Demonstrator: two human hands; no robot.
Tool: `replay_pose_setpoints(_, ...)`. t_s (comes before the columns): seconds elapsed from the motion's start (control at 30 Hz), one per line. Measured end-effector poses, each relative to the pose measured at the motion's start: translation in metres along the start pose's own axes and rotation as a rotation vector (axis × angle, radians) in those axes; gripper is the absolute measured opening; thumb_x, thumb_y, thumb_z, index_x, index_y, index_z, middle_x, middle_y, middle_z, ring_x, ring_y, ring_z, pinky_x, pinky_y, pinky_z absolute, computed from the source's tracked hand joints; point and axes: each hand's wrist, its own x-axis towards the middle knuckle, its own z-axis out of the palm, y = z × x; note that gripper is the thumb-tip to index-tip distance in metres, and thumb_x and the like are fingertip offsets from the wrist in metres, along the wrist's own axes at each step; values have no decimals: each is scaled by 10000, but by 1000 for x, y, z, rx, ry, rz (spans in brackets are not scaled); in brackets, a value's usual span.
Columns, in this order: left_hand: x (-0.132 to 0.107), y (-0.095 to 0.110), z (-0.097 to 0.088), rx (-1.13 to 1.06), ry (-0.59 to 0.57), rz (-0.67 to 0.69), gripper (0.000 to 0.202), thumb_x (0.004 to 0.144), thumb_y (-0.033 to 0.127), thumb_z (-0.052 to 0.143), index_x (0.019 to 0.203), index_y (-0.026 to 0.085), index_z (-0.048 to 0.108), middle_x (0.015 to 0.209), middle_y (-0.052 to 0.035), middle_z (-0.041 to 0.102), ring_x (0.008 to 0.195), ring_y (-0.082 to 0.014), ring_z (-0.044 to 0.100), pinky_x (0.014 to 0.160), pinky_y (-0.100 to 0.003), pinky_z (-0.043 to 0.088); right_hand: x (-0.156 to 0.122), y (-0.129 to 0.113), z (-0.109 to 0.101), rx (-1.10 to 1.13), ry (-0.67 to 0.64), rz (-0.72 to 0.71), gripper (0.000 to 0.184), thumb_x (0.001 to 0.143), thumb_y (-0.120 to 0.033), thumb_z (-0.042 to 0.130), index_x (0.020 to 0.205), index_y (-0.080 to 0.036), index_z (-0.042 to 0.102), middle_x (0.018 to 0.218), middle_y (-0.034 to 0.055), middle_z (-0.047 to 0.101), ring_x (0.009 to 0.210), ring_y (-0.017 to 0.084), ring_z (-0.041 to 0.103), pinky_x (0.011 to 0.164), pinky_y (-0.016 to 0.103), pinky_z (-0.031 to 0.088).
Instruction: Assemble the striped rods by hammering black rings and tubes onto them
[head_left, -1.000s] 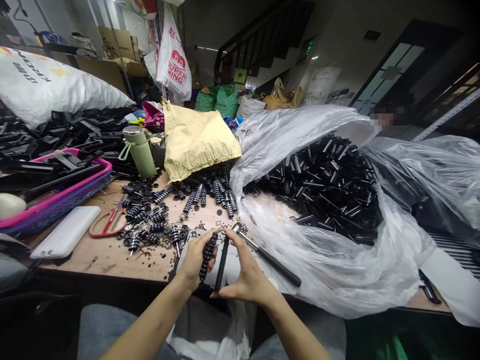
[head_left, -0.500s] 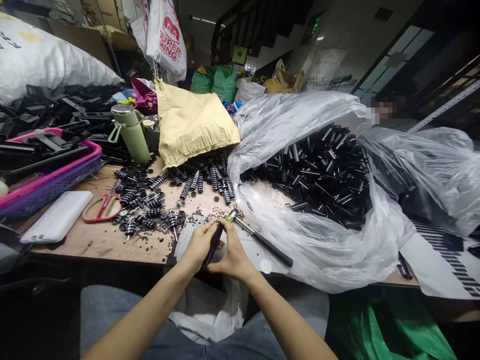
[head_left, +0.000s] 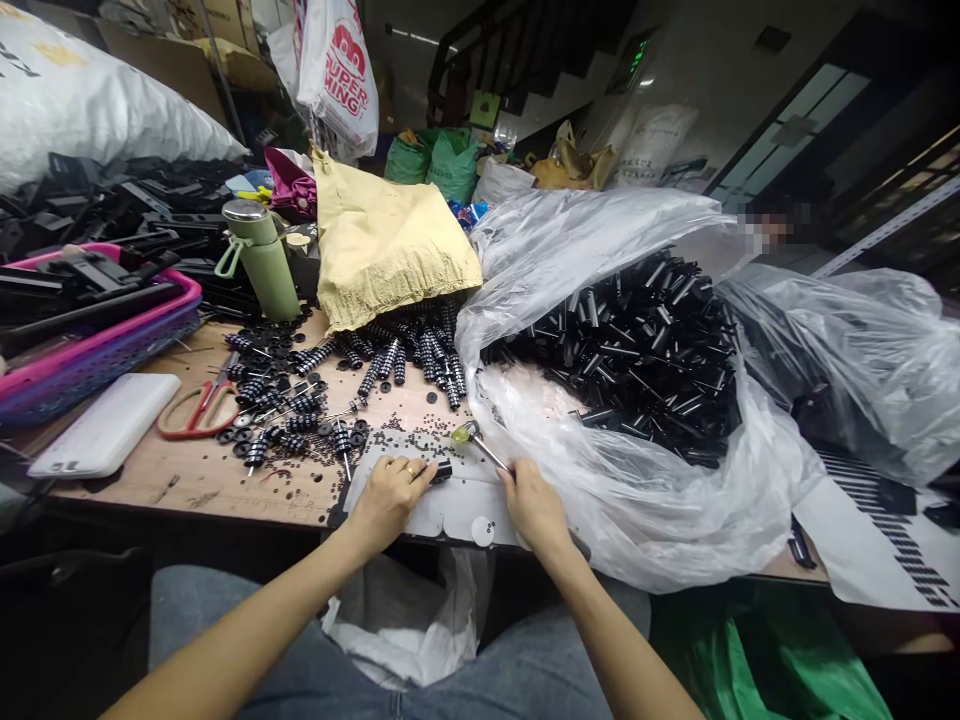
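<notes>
Black part: a dark cylinder (head_left: 443, 471) lies low over the grey pad (head_left: 427, 518), by the bench's (head_left: 240, 500) near edge; the covered end cannot be seen.
Left hand (head_left: 386, 497): closed over the cylinder, gripping it, one end showing past the fingertips.
Right hand (head_left: 535, 508): curled around the handle of a hammer (head_left: 489, 453); whether the head touches the pad, I cannot tell.
Step in hand: seemingly steadying the cylinder while taking up the hammer.
Next move's demand: probably a firm left hold, fingers away from the exposed end.
Room: pad surface shows between the hands; the near edge is close below both wrists.
Edges: clear plastic bag (head_left: 637, 540) crowds the right hand; small rings (head_left: 405, 440) litter the pad's far edge.
</notes>
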Motion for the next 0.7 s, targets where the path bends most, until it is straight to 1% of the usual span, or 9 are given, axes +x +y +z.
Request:
replay_pose_setpoints(0.07, 1, 0, -3, 13, -26, -2, 388, 792, 55, 389, 1155, 163, 475, 1016, -94, 578, 856, -198, 513, 731, -359, 369, -15, -6, -6, 188, 7, -5, 272, 894, -387, 265, 809, -198, 442, 706, 21, 560, 620, 164, 539, 573, 256, 379)
replay_pose_setpoints(0.13, 2, 1, -5, 26, -47, -7, 386, 796, 56, 378, 1154, 162, 473, 1018, -93, 583, 865, -198, 514, 750, -371, 364, -31, -12, -6, 287, 36, -14, 321, 906, -402, 186, 810, -206, 422, 636, 0, 538, 579, 152, 530, 549, 238, 357)
replay_pose_setpoints(0.27, 3, 10, -4, 68, -75, -26, 395, 813, 47, 322, 1165, 151, 468, 1058, -93, 584, 916, -195, 521, 846, -410, 338, -47, -17, 0, 156, -93, -2, 347, 902, -409, 175, 731, -209, 400, 547, -1, 508, 516, 167, 509, 490, 240, 294)
replay_pose_setpoints(0.3, 3, 14, -2, 77, -75, -37, 382, 827, 77, 318, 1177, 136, 459, 1097, -102, 568, 973, -203, 508, 890, -419, 313, -47, -19, -3, 137, -113, -7, 346, 901, -414, 182, 716, -210, 392, 538, -2, 505, 507, 168, 504, 483, 239, 284)
replay_pose_setpoints(0.37, 3, 23, 2, 79, -74, -59, 396, 851, 220, 341, 1217, 89, 416, 1211, -138, 491, 1122, -236, 422, 968, -428, 246, -48, -28, -13, 176, -72, -40, 350, 902, -421, 175, 713, -212, 382, 541, -7, 503, 501, 159, 495, 484, 235, 287)
replay_pose_setpoints(0.43, 1, 33, 6, 64, -85, -66, 568, 828, 408, 359, 1258, 37, 352, 1297, -180, 391, 1225, -276, 297, 1009, -435, 187, -50, -43, -24, 266, 2, -100, 359, 905, -426, 160, 729, -211, 387, 557, -10, 507, 493, 145, 486, 484, 228, 300)
replay_pose_setpoints(0.5, -1, 40, 9, 41, -108, -60, 681, 795, 485, 353, 1284, 14, 299, 1319, -199, 351, 1256, -296, 235, 1022, -445, 153, -53, -61, -28, 318, 38, -175, 375, 910, -409, 137, 755, -205, 410, 584, 1, 527, 501, 138, 497, 486, 223, 312)
replay_pose_setpoints(0.6, -5, 41, 14, 16, -100, -48, 610, 811, 363, 337, 1306, 17, 253, 1315, -194, 359, 1256, -272, 243, 1024, -431, 155, -53, -80, -13, 174, -59, -268, 393, 914, -384, 135, 841, -181, 462, 647, 42, 591, 532, 159, 544, 485, 237, 306)
replay_pose_setpoints(0.7, -3, 33, 18, -63, -56, -47, 535, 804, 267, 362, 1283, 38, 299, 1285, -182, 398, 1218, -256, 309, 997, -407, 230, -49, -82, 5, -22, -213, -275, 384, 918, -375, 160, 866, -177, 485, 679, 60, 630, 566, 192, 581, 486, 254, 284)
